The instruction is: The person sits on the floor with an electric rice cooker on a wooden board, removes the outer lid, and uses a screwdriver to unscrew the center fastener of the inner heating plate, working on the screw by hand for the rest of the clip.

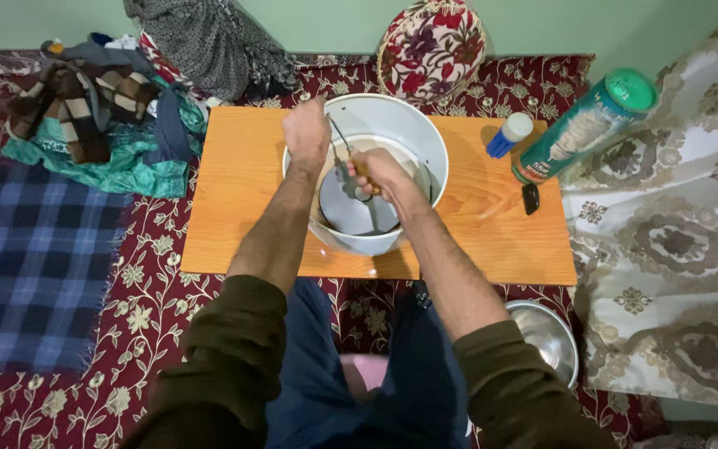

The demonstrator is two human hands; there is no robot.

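Note:
A white bucket [413, 133] stands on a low wooden table [234, 208]. My left hand [307, 133] is closed on the bucket's far-left rim, with a thin wire bail handle [338, 135] running past it. My right hand [380, 176] is inside the bucket, gripping a wooden-handled tool [349, 179] with a grey metal end that reaches toward the pale bottom. What the metal end touches is unclear.
A tall green canister [585, 126], a small blue-and-white bottle [508, 135] and a small black object [530, 198] stand at the table's right. A steel bowl [547, 334] lies on the carpet by my right knee. Piled clothes [93, 108] lie at the left, a floral cushion [430, 48] behind.

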